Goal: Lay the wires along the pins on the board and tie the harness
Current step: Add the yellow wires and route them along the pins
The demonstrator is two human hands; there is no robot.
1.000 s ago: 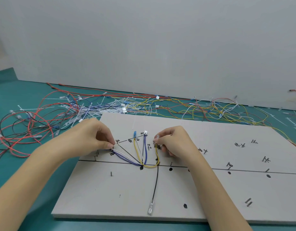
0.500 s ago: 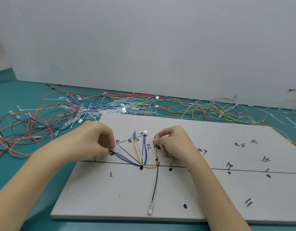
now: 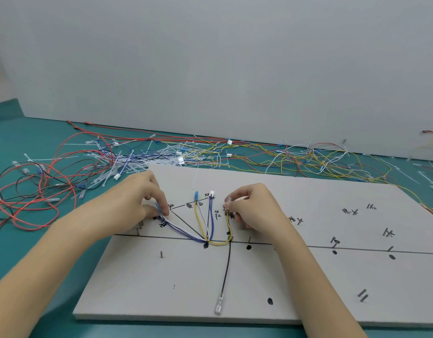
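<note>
Now the left hand (image 3: 139,203) pinches the purple and white wires (image 3: 183,231) near the flat grey pin board (image 3: 295,276)'s far-left corner; the right hand (image 3: 253,207) pinches the yellow wire (image 3: 228,228). Each should stay taut around its pin.

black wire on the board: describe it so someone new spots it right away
Start at the grey board on the green table, then find the long black line drawn across it. Where the coloured wires bunch at that line, the black wire drops straight toward the near edge, ending in a clear sleeved terminal. It alone runs toward the person; the yellow, white and purple wires fan away.
</note>
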